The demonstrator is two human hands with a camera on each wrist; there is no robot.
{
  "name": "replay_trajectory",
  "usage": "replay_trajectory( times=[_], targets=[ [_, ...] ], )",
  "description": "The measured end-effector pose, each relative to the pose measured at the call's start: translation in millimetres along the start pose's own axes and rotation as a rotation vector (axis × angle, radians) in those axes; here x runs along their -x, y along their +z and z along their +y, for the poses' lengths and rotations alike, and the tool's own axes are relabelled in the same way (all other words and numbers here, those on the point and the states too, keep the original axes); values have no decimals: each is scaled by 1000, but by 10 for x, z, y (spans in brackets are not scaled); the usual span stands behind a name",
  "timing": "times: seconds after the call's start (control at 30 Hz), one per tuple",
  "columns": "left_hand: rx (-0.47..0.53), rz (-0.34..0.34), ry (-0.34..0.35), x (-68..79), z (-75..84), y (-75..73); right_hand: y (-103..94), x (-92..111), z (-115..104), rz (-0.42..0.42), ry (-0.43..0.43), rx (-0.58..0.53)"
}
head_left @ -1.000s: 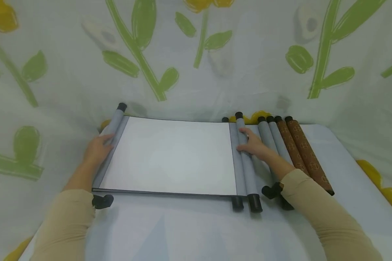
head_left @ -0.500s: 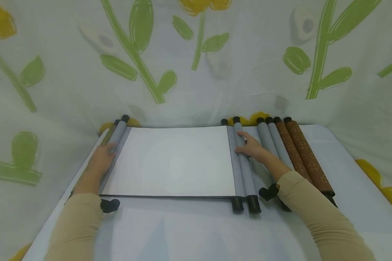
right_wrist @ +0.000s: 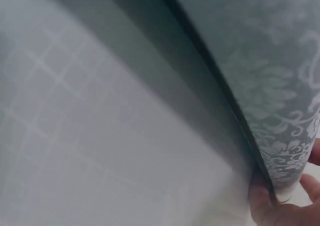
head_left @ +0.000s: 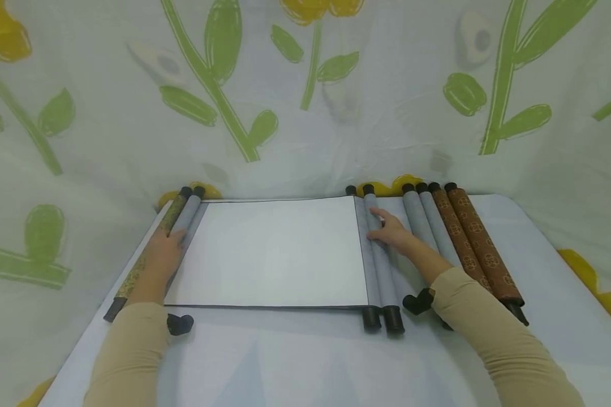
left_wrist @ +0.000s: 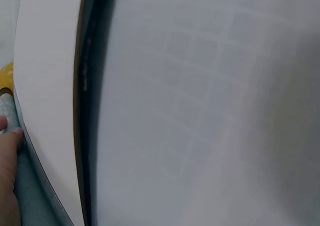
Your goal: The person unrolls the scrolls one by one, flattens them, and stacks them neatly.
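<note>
A hanging scroll [head_left: 270, 254] lies unrolled, its white sheet face up between two grey-blue rolled ends. My left hand [head_left: 164, 255] holds the left roll [head_left: 188, 212]; the wrist and palm hide its lower part. In the left wrist view, thumb and finger of that hand [left_wrist: 7, 171] lie on the roll. At the other end, my right hand [head_left: 391, 230] grips the right roll [head_left: 384, 277] with thumb and fingers around it. The right wrist view shows this hand [right_wrist: 280, 213] at the edge of floral-patterned grey fabric [right_wrist: 270, 86].
A green-gold rolled scroll [head_left: 132, 277] lies left of the left hand. Right of the right hand are grey rolled scrolls [head_left: 427, 215] and brown patterned ones [head_left: 481, 237]. Another black knob [head_left: 371, 318] shows beside the right roll. Behind the white table [head_left: 285, 362] hangs a flower-printed curtain [head_left: 305, 147].
My left hand has come down and to the right with the left roll, uncovering the green-gold scroll. The sheet now lies lower at its left side. My right hand has hardly moved.
</note>
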State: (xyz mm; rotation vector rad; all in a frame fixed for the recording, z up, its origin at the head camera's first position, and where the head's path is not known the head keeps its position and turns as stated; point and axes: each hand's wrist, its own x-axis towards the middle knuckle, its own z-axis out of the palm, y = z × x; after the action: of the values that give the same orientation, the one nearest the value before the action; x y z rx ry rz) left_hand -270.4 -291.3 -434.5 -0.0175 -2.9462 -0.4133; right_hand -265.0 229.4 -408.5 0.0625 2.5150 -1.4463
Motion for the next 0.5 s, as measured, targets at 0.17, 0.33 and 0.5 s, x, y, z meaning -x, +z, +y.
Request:
replay_trajectory(
  times=[0.17, 0.33, 0.5],
  targets=[
    [-81, 26, 53, 31, -4, -30, 18, 8, 9, 10, -1, 19],
    [6, 16, -32, 8, 66, -77, -6, 62, -4, -3, -7, 13],
    [221, 63, -116, -62, 167, -113, -50, 123, -29, 0, -7, 30]
  ],
)
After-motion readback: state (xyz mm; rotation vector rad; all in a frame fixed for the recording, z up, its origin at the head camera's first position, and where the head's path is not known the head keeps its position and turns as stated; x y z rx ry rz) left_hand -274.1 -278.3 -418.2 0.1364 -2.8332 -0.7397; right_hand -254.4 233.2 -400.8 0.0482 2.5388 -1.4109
